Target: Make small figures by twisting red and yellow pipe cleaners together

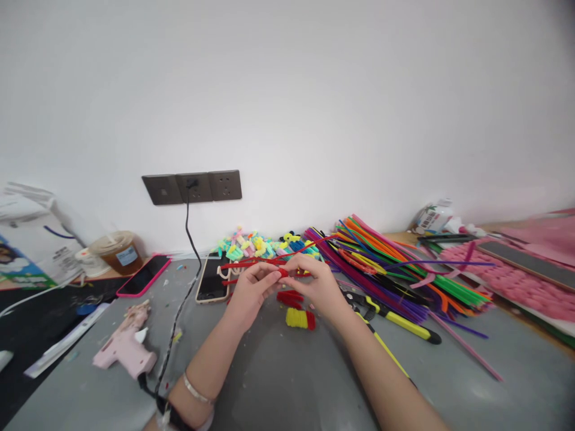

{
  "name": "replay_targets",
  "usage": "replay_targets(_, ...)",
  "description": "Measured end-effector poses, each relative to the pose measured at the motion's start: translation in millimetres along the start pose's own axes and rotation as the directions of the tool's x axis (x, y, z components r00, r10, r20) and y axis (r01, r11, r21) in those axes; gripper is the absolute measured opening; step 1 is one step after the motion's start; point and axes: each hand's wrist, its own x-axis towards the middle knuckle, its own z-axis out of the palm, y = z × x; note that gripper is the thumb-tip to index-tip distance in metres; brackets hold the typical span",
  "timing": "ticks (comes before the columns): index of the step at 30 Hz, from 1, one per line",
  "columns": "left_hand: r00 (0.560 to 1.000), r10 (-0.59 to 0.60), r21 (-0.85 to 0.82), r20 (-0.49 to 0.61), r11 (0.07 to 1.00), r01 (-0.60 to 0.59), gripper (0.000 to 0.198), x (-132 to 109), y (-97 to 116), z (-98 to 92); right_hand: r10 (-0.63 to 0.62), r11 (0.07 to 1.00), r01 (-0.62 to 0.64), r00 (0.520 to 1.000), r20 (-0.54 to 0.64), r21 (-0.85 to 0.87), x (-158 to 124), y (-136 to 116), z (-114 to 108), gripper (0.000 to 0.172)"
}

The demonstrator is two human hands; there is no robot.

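My left hand [252, 293] and my right hand [317, 284] meet over the grey mat, fingertips pinched together on a red pipe cleaner [283, 273]. A small coiled part of it shows between the fingers. Just below, on the mat, lie a red coiled piece [291, 298] and a yellow and red coiled piece [300, 319]. Loose red pipe cleaners [269, 261] lie behind my hands. Right of my right hand are yellow and black pliers [399, 320], partly hidden by the wrist.
A bundle of coloured pipe cleaners [395, 269] spreads at the back right. A pink glue gun [126, 347] with a black cord [179, 311] lies left. Two phones, a pink-edged one [144, 276] and a pale-edged one [212, 281], and a drink cup [117, 251] stand or lie further back.
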Motion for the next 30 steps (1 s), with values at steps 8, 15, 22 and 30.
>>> replay_targets(8, 0.999, -0.033, 0.021, 0.001, 0.999, 0.033, 0.030, 0.8, 0.7, -1.6, 0.039, 0.999, -0.039, 0.998, 0.045, 0.006, -1.5, 3.0, -1.0, 0.017)
replay_targets(15, 0.998, -0.056, -0.014, 0.008, 0.998, 0.056, 0.033, 0.6, 1.0, -2.5, 0.026, 1.000, -0.026, 0.998, 0.056, -0.002, -2.6, 3.8, -0.8, 0.013)
replay_targets(22, 0.998, -0.069, -0.018, 0.000, 0.997, 0.069, 0.034, 1.6, -0.2, -3.5, 0.018, 1.000, -0.017, 0.997, 0.074, -0.005, -2.9, 2.2, -1.6, 0.012)
replay_targets(30, 0.998, -0.070, -0.005, 0.010, 0.998, 0.070, 0.033, 1.1, 0.3, -3.7, 0.035, 0.998, -0.039, 0.996, 0.087, 0.042, -2.8, 3.5, -1.7, 0.015)
